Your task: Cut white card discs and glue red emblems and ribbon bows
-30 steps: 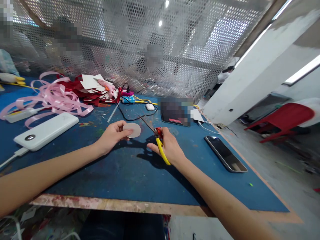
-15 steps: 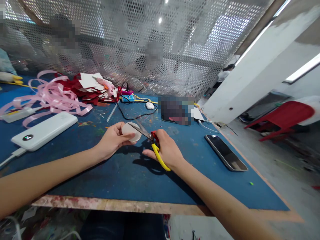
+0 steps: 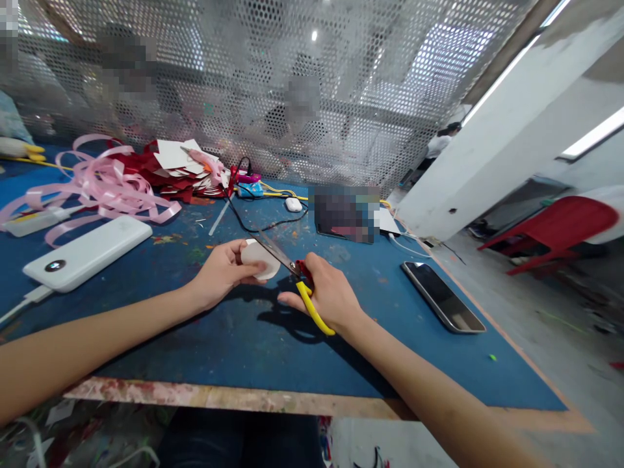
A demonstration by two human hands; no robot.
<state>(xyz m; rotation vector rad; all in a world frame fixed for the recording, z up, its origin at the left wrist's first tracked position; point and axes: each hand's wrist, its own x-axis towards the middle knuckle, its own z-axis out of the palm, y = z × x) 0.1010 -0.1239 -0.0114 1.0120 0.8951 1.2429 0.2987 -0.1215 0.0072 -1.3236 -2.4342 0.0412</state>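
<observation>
My left hand [image 3: 229, 268] pinches a small rounded piece of white paper or card [image 3: 258, 259] between thumb and fingers, above the blue tabletop [image 3: 205, 351]. In my right hand [image 3: 329, 291] is a pair of scissors [image 3: 312, 309] with one yellow and one red handle. The blades point up and left and lie along the far right edge of the white piece, nearly together. My right thumb sticks out to the left beside the yellow handle. Some fingers of both hands are hidden.
Left are a white power bank [image 3: 92, 250] and tangled pink ribbon [image 3: 107, 185]. Behind lie red and white cut pieces [image 3: 170, 169] with a pink glue gun [image 3: 205, 162]. A white earbud case [image 3: 293, 205] and a phone [image 3: 441, 299] are farther right. A perforated metal screen [image 3: 234, 84] backs the table.
The scissor blades have come closer together at the edge of the white piece. That piece has tilted slightly in my left hand. Both hands stay in about the same place.
</observation>
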